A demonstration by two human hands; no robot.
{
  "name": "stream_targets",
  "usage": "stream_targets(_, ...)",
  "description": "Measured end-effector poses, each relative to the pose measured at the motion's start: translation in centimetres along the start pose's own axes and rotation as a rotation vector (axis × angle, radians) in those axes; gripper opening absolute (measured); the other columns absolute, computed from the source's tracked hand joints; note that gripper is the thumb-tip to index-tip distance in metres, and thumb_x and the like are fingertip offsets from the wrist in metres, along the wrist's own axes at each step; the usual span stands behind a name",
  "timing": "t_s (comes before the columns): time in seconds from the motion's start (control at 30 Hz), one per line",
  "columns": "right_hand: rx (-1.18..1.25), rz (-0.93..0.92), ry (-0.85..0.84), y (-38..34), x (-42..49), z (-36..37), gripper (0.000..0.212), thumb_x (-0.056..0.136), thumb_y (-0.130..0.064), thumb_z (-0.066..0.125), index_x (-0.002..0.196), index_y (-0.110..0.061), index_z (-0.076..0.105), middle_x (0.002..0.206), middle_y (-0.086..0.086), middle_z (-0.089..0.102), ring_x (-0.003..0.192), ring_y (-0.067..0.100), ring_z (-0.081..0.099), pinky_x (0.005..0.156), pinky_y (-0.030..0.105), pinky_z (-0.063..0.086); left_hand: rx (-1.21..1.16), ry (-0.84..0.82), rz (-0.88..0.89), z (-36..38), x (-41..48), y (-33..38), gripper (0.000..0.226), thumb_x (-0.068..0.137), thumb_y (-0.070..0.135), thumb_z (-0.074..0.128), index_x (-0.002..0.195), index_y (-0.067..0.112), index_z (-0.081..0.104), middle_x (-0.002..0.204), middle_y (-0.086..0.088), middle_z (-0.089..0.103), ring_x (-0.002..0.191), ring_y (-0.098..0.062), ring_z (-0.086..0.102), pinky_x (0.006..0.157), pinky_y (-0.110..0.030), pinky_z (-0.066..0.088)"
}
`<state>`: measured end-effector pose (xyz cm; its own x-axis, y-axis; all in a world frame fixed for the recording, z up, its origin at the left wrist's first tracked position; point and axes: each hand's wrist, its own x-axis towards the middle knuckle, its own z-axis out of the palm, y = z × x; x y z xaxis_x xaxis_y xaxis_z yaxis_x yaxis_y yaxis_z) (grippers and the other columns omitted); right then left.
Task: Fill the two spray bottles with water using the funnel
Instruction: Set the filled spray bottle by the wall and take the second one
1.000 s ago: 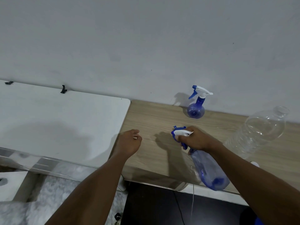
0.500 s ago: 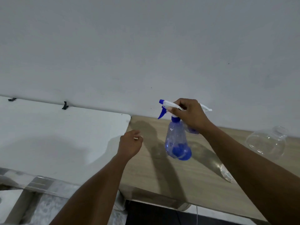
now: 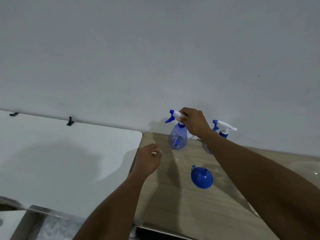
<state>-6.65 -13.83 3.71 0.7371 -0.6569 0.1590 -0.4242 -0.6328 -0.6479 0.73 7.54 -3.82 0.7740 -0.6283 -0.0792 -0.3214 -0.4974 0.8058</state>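
Seen from the head camera, a person's right hand (image 3: 194, 122) closes its fingers round the white trigger head of a clear blue-tinted spray bottle (image 3: 177, 140), holding it upright at the far side of the wooden tabletop (image 3: 173, 201), close to the wall. The second spray bottle (image 3: 224, 129) stands just beyond the right wrist, its body mostly hidden by the forearm. The blue funnel (image 3: 201, 178) lies mouth-down, spout up, on the wood between the two forearms, nearer than both bottles and touching neither. The left hand (image 3: 147, 161) hovers with fingers loosely curled just left of the held bottle. A pale speck at its fingertips may be something pinched, but the view does not settle whether it holds anything. A white tabletop (image 3: 69, 161) stretches away to the left of that hand. Both bottles look empty and so should be light and top-heavy, easily tipped. Their thin walls would likely dent under a squeeze, so the stiff blue collar under the trigger head is the sound place to grip for unscrewing. The funnel, rigid and light, is best lifted by its rim.
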Motion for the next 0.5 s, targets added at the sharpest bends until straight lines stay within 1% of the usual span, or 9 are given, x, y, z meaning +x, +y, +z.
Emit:
stream_targets(0.07, -0.013, -0.002, 0.012, 0.4, 0.7, 0.4, 0.013, 0.095, -0.02, 0.065, 0.104, -0.01, 0.066, 0.088, 0.003, 0.065, 0.08, 0.027, 0.061, 0.073, 0.038, 0.049, -0.001, 0.002, 0.005, 0.3, 0.4, -0.4, 0.034, 0.088, 0.022, 0.066, 0.121, 0.02, 0.069, 0.111, 0.004, 0.073, 0.093, -0.005, 0.066, 0.083, -0.011, 0.043)
stream_targets(0.13, -0.018, -0.01, 0.006, 0.6, 1.1, 0.5, 0.015, 0.095, -0.019, 0.065, 0.108, -0.01, 0.065, 0.093, 0.007, 0.067, 0.082, 0.026, 0.061, 0.074, 0.037, 0.048, 0.008, -0.005, 0.009, 0.6, 0.6, -0.7, 0.034, 0.088, 0.021, 0.067, 0.122, 0.019, 0.069, 0.11, 0.004, 0.073, 0.091, -0.003, 0.066, 0.079, -0.006, 0.04)
stream_targets(0.23, -0.059, -0.029, -0.032, 0.8, 1.0, 0.7, 0.022, 0.096, -0.022, 0.063, 0.116, -0.011, 0.062, 0.104, 0.011, 0.069, 0.088, 0.029, 0.063, 0.078, 0.04, 0.051, 0.025, -0.024, 0.016, 0.9, 0.6, -1.1, 0.036, 0.089, 0.023, 0.067, 0.125, 0.02, 0.067, 0.114, 0.002, 0.073, 0.096, -0.008, 0.068, 0.085, -0.014, 0.045)
stream_targets(0.27, -0.048, -0.029, -0.049, 1.0, 0.9, 0.7, 0.027, 0.096, -0.026, 0.063, 0.12, -0.013, 0.06, 0.107, 0.01, 0.069, 0.092, 0.029, 0.064, 0.08, 0.04, 0.052, 0.031, -0.029, 0.019, 0.9, 0.5, -1.1, 0.037, 0.089, 0.024, 0.067, 0.126, 0.02, 0.066, 0.115, 0.002, 0.072, 0.097, -0.008, 0.068, 0.087, -0.016, 0.046)
stream_targets(0.33, 0.001, -0.003, -0.059, 1.0, 0.2, 0.3, 0.04, 0.094, -0.039, 0.065, 0.128, -0.018, 0.057, 0.11, 0.002, 0.065, 0.097, 0.023, 0.063, 0.084, 0.038, 0.052, 0.056, -0.045, 0.037, 1.0, 0.4, -0.7, 0.037, 0.092, 0.024, 0.065, 0.128, 0.02, 0.064, 0.12, 0.003, 0.07, 0.097, -0.006, 0.065, 0.085, -0.016, 0.045)
stream_targets(0.37, 0.019, 0.016, -0.027, 1.0, -0.1, -0.2, 0.046, 0.093, -0.046, 0.064, 0.13, -0.02, 0.056, 0.11, -0.002, 0.063, 0.099, 0.019, 0.061, 0.086, 0.036, 0.051, 0.072, -0.054, 0.045, 1.0, 0.3, -0.3, 0.037, 0.093, 0.024, 0.063, 0.13, 0.021, 0.063, 0.122, 0.004, 0.068, 0.096, -0.004, 0.062, 0.082, -0.014, 0.043)
stream_targets(0.4, 0.028, 0.017, 0.05, 1.1, -0.4, -0.7, 0.048, 0.093, -0.051, 0.062, 0.129, -0.021, 0.057, 0.111, -0.004, 0.062, 0.101, 0.016, 0.059, 0.087, 0.036, 0.05, 0.075, -0.063, 0.052, 1.1, 0.3, 0.1, 0.037, 0.094, 0.023, 0.062, 0.131, 0.021, 0.062, 0.122, 0.006, 0.067, 0.094, -0.003, 0.059, 0.079, -0.01, 0.041)
stream_targets(0.43, 0.024, 0.008, 0.16, 1.3, -0.9, -1.5, 0.046, 0.094, -0.053, 0.058, 0.126, -0.021, 0.058, 0.11, -0.004, 0.064, 0.102, 0.017, 0.059, 0.087, 0.035, 0.05, 0.065, -0.069, 0.058, 1.3, 0.2, 0.6, 0.037, 0.094, 0.021, 0.061, 0.131, 0.02, 0.061, 0.123, 0.006, 0.067, 0.092, -0.002, 0.058, 0.074, -0.007, 0.04)
stream_targets(0.5, 0.012, -0.006, 0.393, 2.4, -2.1, -3.1, 0.037, 0.096, -0.048, 0.055, 0.119, -0.019, 0.06, 0.106, 0.0, 0.065, 0.103, 0.021, 0.059, 0.084, 0.033, 0.048, 0.046, -0.079, 0.069, 2.2, 0.2, 1.5, 0.036, 0.093, 0.017, 0.06, 0.129, 0.016, 0.062, 0.12, 0.004, 0.068, 0.087, -0.002, 0.058, 0.064, -0.001, 0.039)
